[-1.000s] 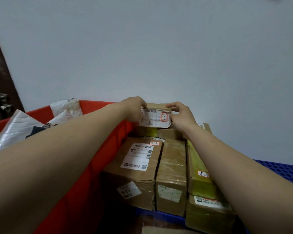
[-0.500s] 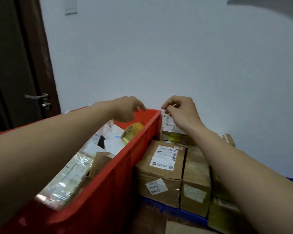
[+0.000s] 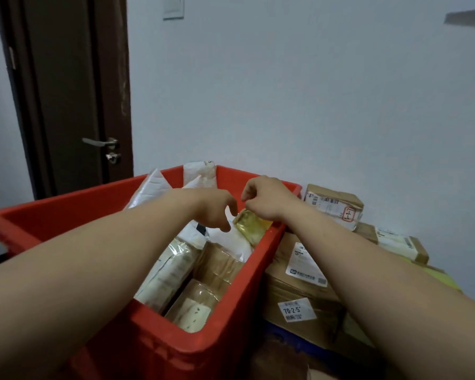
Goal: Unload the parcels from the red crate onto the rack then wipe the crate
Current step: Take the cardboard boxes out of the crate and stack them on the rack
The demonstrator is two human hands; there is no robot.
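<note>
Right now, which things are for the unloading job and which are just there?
For the job: red crate, yellow parcel, white packets in the crate, boxes stacked beside it.
Just there: door, door handle, wall switch.

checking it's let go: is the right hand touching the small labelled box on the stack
Apart. Head view: the red crate rim shows between the right hand and the small labelled box.

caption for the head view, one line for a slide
Left hand and right hand hover over a yellow parcel in the red crate, boxes stacked to its right.
</note>
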